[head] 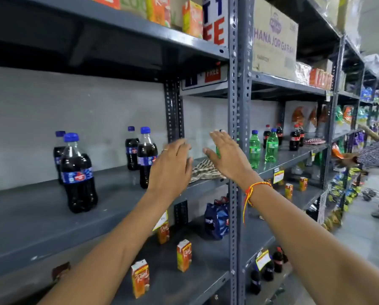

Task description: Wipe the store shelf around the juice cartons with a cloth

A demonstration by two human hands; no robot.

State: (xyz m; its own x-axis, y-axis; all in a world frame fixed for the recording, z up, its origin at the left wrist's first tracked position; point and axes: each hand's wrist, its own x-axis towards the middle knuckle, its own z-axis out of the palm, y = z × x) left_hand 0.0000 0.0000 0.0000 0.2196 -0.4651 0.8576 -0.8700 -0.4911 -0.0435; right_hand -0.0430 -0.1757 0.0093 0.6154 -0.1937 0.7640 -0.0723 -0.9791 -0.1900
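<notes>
A checked beige cloth [206, 170] lies crumpled on the middle grey shelf [41, 214], close to the upright post. My left hand [169, 168] hovers just left of the cloth, fingers spread, holding nothing. My right hand [226, 157] hangs above the cloth's right side, also spread and empty, partly hiding a green bottle. Orange juice cartons [184, 255] stand spaced out on the shelf below, one [140, 278] nearer the front and one [163, 233] further back. More juice cartons [191, 19] stand on the top shelf.
Dark cola bottles [78, 172] stand on the middle shelf to the left, two more [145, 155] right beside my left hand. Green bottles [271, 145] stand past the perforated post [235, 150]. A blue bag [217, 219] sits on the lower shelf. Another person [373, 150] reaches in at the far right.
</notes>
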